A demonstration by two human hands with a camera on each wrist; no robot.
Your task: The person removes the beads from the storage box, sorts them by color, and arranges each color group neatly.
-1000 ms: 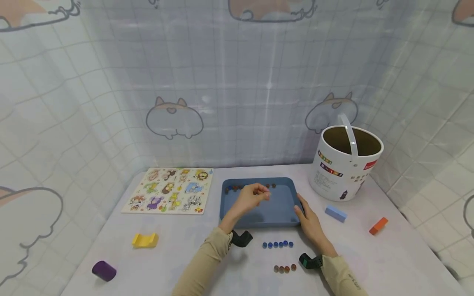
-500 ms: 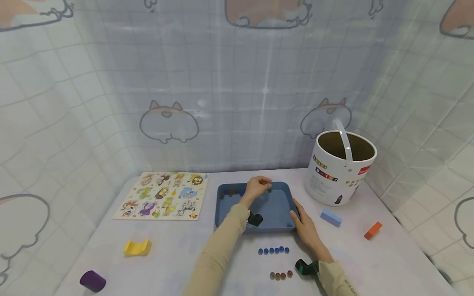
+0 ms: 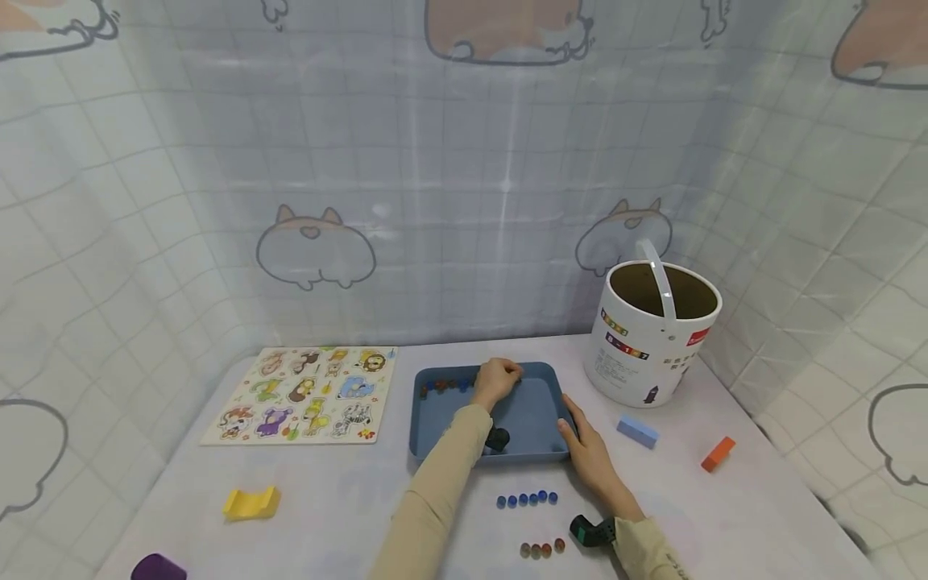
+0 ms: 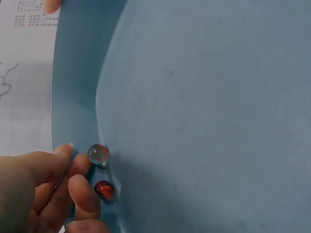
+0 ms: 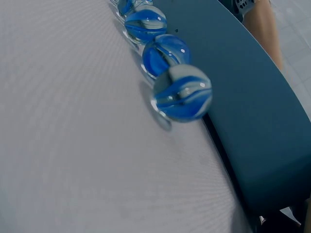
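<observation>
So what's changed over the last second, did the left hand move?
The left hand reached further into the blue tray, from mid-tray to the marbles along the far wall; its fingers now touch two of them, a clear-red marble and a red marble. The right hand stayed on the tray's near right corner. The blue marbles and brown marbles on the table stayed put.
</observation>
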